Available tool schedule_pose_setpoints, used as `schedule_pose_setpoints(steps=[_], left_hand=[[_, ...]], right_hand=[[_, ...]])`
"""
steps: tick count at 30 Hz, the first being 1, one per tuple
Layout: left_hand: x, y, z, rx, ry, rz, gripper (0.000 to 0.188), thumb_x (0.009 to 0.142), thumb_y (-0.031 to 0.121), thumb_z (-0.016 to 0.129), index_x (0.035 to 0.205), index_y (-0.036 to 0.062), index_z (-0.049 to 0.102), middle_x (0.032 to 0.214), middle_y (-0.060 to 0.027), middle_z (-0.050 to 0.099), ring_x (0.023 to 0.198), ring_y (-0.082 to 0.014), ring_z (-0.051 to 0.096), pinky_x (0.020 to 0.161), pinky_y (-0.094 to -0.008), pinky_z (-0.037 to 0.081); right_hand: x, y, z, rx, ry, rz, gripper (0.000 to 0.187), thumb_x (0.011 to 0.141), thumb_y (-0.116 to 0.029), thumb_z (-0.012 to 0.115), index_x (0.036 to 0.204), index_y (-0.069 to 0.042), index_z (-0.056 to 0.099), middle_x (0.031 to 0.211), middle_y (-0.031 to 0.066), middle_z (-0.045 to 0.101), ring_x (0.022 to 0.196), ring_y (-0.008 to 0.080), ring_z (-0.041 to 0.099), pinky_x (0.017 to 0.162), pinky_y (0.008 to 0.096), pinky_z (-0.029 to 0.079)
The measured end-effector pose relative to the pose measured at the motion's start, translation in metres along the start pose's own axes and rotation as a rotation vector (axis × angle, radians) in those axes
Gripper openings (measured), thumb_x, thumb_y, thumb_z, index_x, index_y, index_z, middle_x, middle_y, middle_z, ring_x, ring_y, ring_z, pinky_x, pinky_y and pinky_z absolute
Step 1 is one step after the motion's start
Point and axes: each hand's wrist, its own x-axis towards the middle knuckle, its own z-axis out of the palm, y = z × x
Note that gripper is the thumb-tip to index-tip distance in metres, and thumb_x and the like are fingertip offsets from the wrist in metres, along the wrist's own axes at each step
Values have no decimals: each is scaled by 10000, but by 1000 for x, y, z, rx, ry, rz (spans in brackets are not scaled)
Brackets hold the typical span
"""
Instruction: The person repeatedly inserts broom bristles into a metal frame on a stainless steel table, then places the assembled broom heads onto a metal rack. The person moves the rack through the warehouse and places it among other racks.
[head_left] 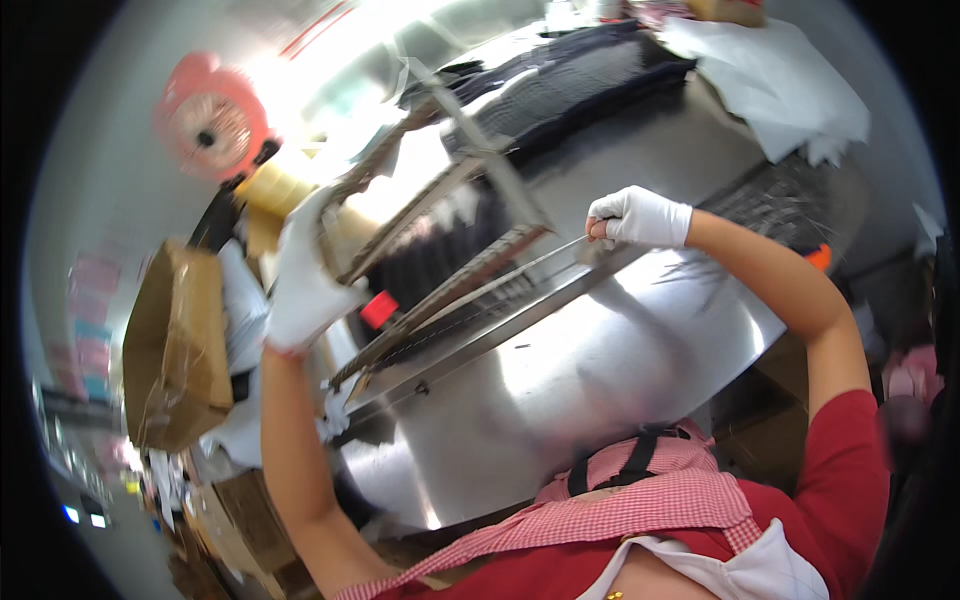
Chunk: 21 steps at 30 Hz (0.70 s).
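Observation:
My right hand (640, 218), in a white glove with bare fingertips, is closed on the end of a thin pale strand (540, 262). The strand runs down and left alongside a metal frame. My left hand (308, 285), also white-gloved, is smeared by motion at the left end of this tilted open frame (515, 190); its fingers are hard to make out. The frame has long bars with ridged edges. A small red block (379, 309) sits close to my left hand. Dark material (440, 250) shows between the bars.
A shiny metal table (560, 355) lies beneath my arms. Dark folded cloth (580, 85) and a white sheet (780, 85) are on its far side. At left stand a cardboard box (180, 345), a yellow roll (275, 185) and a pink fan (213, 120).

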Motion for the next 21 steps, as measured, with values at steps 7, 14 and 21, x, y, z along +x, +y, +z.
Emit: schedule_pose_setpoints(steps=[7, 14, 21], left_hand=[[-44, 89, 25, -132, 171, -59, 1001, 555, 30, 673, 1479, 0, 290, 1349, -160, 424, 1179, -274, 483, 1053, -383, 423], [-34, 160, 104, -227, 295, -89, 1038, 556, 134, 787, 1451, -81, 306, 1323, -216, 455, 1213, -281, 488, 1028, -360, 411], [-7, 226, 147, -579, 336, -198, 1024, 583, 132, 790, 1443, -85, 280, 1089, -161, 502, 894, -198, 554, 801, -302, 475]], right_hand=[[-101, 106, -143, -839, 3, 293, 183, 848, -173, 642, 974, -80, 736, 909, 92, 732, 855, 235, 682, 804, 367, 505], [-151, 8, -90, -710, 923, -205, 475, 769, -430, 769, 993, -54, 585, 861, 117, 617, 789, 324, 623, 705, 400, 502], [-161, -105, -12, -1150, 706, -787, 242, 715, -333, 698, 723, -132, 563, 645, 13, 548, 600, 205, 606, 518, 333, 455]])
